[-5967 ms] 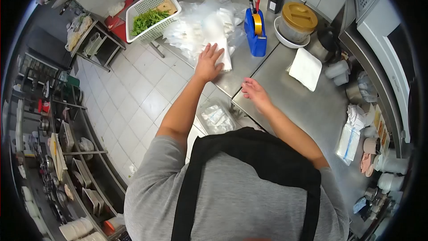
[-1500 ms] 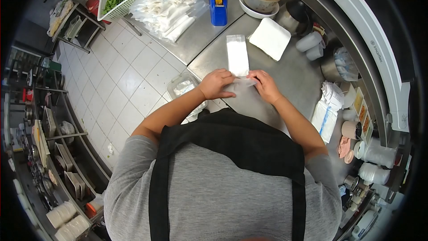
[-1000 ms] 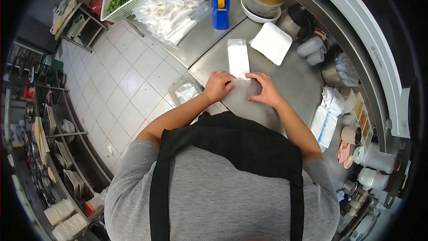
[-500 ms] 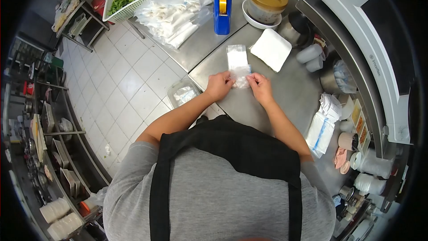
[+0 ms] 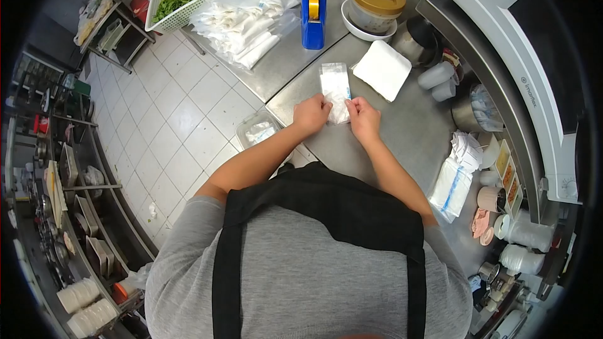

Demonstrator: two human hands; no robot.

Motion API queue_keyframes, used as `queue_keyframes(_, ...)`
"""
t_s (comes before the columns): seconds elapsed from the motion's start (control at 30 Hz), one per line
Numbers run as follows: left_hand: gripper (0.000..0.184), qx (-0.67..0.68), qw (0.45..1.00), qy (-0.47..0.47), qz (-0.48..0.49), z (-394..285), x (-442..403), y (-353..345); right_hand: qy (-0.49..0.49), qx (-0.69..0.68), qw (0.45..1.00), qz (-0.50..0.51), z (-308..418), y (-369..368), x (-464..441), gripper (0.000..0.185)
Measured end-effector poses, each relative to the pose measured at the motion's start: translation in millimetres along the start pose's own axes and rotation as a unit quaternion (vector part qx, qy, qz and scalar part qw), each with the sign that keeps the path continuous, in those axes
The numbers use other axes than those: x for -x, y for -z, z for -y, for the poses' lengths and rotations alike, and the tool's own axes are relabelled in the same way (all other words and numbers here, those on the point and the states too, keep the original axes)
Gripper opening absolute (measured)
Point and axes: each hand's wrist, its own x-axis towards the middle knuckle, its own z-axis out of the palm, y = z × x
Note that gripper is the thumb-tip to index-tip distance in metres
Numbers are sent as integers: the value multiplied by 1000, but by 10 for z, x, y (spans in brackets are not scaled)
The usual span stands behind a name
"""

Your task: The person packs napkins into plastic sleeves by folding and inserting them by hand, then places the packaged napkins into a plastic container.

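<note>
A: Doing what with the left hand [image 5: 311, 115]?

B: Curling the fingers together and pinching the left edge of a narrow, rectangular clear plastic packet with white contents [image 5: 336, 88].

A: And with the right hand [image 5: 365, 116]?

B: Pinching the opposite edge between thumb and fingertips, close to a small blue mark.

A: Holding it where?

B: Holding it lengthwise on a smooth grey stainless-steel desk [image 5: 402, 144], straight ahead of the body.

A: Working near what else?

B: Working near a square white stack of paper-like sheets [image 5: 382, 70], just to the right of the packet's far end. Facing a blue plastic tape dispenser with a yellow roll [image 5: 313, 28] farther out, and a loose heap of white plastic-wrapped packets [image 5: 242, 22] to the far left.

A: Wearing what?

B: Wearing a black cloth apron [image 5: 352, 204] over a grey short-sleeved shirt [image 5: 320, 289].
</note>
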Motion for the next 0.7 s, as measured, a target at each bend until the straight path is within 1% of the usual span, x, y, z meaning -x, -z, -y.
queue_keyframes(0.07, 33, -51, 998, 21, 3, -33, -66, 0, -19, 45, 999, 8, 70, 10, -16, 24)
queue_keyframes(0.13, 33, -44, 998, 34, 29, -38, -126, 27, -39, 80, 996, 20, 126, 7, -41, 26)
queue_keyframes(0.23, 33, -44, 996, 49, 60, -49, -187, 52, 45, 157, 982, -95, 63, -118, -108, 32)
queue_keyframes(0.33, 34, -39, 995, 54, 72, -53, -193, 57, -9, 192, 981, 3, 108, -127, -244, 40)
queue_keyframes(0.43, 35, 9, 997, 56, 58, 3, -194, 77, -55, -2, 995, 85, 88, -136, -412, 36)
queue_keyframes(0.47, 38, 32, 997, 57, 49, 36, -186, 82, -76, -113, 985, 106, 78, -148, -428, 33)
queue_keyframes(0.5, 42, 137, 988, 68, 15, 61, -152, 78, -96, -222, 962, 126, 116, -133, -432, 30)
queue_keyframes(0.53, 49, 240, 967, 78, -19, 87, -100, 68, -114, -328, 927, 144, 154, -114, -438, 28)
queue_keyframes(0.57, 57, 341, 935, 87, -53, 117, -66, 67, -119, -363, 911, 153, 190, -101, -432, 25)
queue_keyframes(0.6, 63, 451, 888, 86, -36, 81, -28, 156, -125, -399, 894, 163, 358, -37, -394, 23)
queue_keyframes(0.63, 70, 555, 828, 85, -19, 5, 37, 298, -131, -433, 874, 174, 480, -10, -366, 21)
queue_keyframes(0.67, 78, 650, 755, 83, -3, -16, 84, 390, -125, -443, 869, 182, 530, -29, -357, 20)
queue_keyframes(0.7, 78, 650, 757, 62, -6, 46, 62, 417, -118, -452, 864, 190, 576, -57, -355, 20)
